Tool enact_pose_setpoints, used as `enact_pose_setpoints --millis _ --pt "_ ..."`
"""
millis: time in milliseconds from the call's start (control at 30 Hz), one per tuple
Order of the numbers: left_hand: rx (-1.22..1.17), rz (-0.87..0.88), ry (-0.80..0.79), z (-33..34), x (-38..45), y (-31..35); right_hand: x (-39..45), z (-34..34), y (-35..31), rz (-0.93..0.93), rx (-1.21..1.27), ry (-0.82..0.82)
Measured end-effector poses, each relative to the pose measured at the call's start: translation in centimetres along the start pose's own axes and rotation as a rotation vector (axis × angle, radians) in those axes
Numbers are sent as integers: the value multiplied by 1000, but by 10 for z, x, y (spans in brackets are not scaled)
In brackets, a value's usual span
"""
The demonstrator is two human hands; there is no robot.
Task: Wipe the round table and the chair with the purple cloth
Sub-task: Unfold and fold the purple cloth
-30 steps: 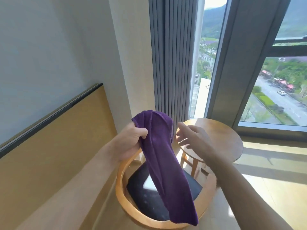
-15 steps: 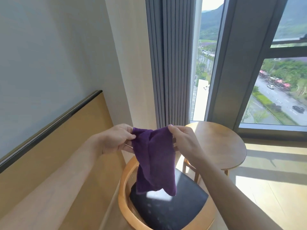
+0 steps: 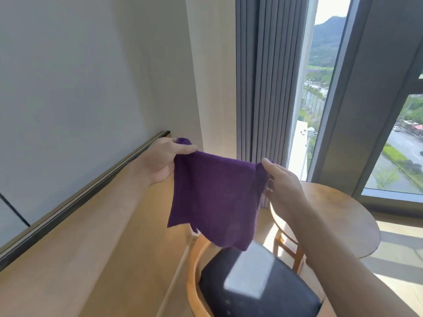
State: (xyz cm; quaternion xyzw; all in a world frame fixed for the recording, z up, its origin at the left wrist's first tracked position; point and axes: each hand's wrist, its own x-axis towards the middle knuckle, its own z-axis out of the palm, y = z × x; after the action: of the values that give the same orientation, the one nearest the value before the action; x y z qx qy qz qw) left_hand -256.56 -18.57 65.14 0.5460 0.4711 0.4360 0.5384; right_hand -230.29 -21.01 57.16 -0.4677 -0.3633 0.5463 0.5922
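Observation:
The purple cloth [image 3: 215, 197] hangs spread out in the air between my hands, above the chair. My left hand [image 3: 162, 160] pinches its upper left corner. My right hand [image 3: 282, 186] holds its upper right corner, fingers pointing up and left. Below the cloth stands the chair [image 3: 194, 266], with a curved wooden frame and a dark padded seat [image 3: 251, 294] that has a bright patch of sunlight on it. The round wooden table [image 3: 343, 216] stands to the right, beyond my right forearm, partly hidden by it.
A wood-panelled wall with a dark rail [image 3: 75, 200] runs along the left. Grey curtains [image 3: 270, 88] hang behind the table, next to a tall window [image 3: 320, 88]. Sunlit floor [image 3: 398, 271] shows at the right.
My right hand took hold of the cloth's other corner, and both hands drew apart, spreading the cloth from a hanging bunch into a wide sheet. The view swung left.

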Motion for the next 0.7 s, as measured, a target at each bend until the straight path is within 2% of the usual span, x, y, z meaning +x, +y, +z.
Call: enact_pose_setpoints --millis 133,267,367,533,600,700 --pt "8 98 166 -23 -1 24 16 10 -6 -50 23 113" --pt "-26 143 212 -46 -5 40 33 16 -15 -91 57 84" --pt "-21 214 380 -54 -7 44 43 23 -24 -160 -46 75" --pt "34 328 515 -68 -11 39 63 18 -44 -241 -219 116" --pt "72 381 569 -73 -12 37 70 14 -57 -223 -242 90" --pt "123 445 643 -77 -12 36 75 12 -79 -192 -121 -55"
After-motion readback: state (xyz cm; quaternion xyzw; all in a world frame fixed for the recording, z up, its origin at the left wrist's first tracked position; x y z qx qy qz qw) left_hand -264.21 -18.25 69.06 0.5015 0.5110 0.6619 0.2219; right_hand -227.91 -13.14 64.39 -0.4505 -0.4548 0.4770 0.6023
